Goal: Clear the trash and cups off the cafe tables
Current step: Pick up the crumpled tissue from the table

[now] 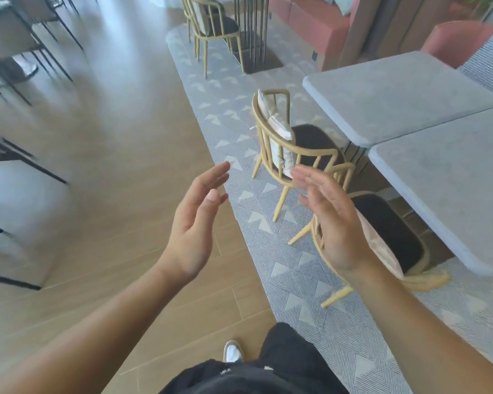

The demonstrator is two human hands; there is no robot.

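Right of both hands (192, 223) (335, 223) stand grey tables (396, 95) (453, 183)

Two bare hands raised in a cafe aisle beside grey tables

The left hand (195, 220) and right hand (329, 220) are held up apart, palms facing each other, fingers straight and relaxed. To the right, two grey square tables (444, 189) stand edge to edge, with two wooden chairs (279, 132) with dark seats and pale back cushions just beside them on a grey triangle-patterned carpet (296, 280). A third such chair (211, 24) stands farther back near a pink sofa (310, 21). Wood flooring (111, 137) runs along the left, where black-legged furniture is blurred. Below, black trousers (291, 354) and a white shoe (232, 351) show.
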